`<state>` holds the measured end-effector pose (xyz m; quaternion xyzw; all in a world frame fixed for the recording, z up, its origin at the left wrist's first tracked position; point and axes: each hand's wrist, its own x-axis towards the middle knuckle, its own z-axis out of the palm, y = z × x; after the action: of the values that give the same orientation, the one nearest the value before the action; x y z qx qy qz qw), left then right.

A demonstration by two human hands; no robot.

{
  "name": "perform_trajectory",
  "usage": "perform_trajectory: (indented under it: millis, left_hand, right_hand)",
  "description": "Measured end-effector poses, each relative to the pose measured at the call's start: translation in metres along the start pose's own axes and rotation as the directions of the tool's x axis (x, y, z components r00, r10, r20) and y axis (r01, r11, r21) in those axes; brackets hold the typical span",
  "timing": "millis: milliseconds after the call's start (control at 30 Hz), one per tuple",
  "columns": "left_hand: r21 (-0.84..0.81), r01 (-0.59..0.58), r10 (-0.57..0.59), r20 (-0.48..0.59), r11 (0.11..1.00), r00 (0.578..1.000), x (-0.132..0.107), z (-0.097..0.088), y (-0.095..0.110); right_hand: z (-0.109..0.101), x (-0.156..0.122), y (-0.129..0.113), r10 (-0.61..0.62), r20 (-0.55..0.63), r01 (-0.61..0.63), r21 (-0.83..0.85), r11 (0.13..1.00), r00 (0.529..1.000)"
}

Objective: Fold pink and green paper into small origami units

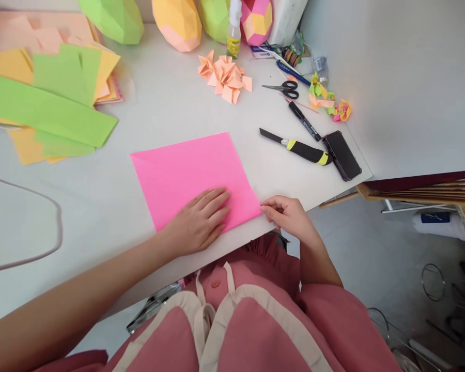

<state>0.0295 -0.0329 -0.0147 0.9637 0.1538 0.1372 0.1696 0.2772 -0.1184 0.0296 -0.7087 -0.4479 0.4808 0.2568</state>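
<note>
Clock read from the middle of the pink paper sheet (186, 173), twelve facing away from the wearer; sheet lay flat on the white tabletop (170, 106), close to its near edge. Left hand (203, 219) rested palm down across the sheet's six-o'clock side; fingers extended, close together, pressing on the surface and grasping nothing. Right hand (284, 213) was at four o'clock; thumb and forefinger pinched the sheet's near corner, the other fingers curled in.

Black-and-yellow utility knife (308, 151) lay between two and three, its butt end just beside a dark smartphone (344, 155); black marker (304, 121) at two; black-handled scissors (289, 90) between one and two. A heap of folded peach paper pieces (227, 77) sat between twelve and one; beyond it stood a white-capped bottle (233, 41), in front of faceted paper eggs (177, 26). At ten, overlapping green paper strips (50, 111) and orange sheets (10, 64) were piled; a thin cord (59, 222) looped between eight and nine.
</note>
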Motion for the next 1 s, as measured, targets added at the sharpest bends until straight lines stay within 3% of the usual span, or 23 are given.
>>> perform_trajectory:
  millis: [200,767,867,1000]
  left_hand:
    - [0.046,0.017,-0.018,0.026,0.999,1.0,0.002,-0.001,-0.001]
    - [0.113,0.03,-0.039,0.079,0.993,0.996,0.003,-0.003,0.002]
    - [0.116,0.003,-0.014,0.099,0.993,0.995,0.004,-0.005,0.003]
    - [0.106,0.006,-0.018,0.119,0.994,0.993,0.005,-0.005,0.002]
  right_hand:
    - [0.0,0.011,-0.013,-0.04,0.106,0.059,-0.183,0.981,0.994]
    - [0.011,0.014,-0.019,-0.105,-0.046,0.063,-0.546,0.835,0.993]
    - [0.011,0.015,-0.018,-0.107,-0.052,0.06,-0.562,0.825,0.993]
    - [0.005,0.014,-0.019,-0.032,-0.028,0.015,-0.468,0.883,0.999]
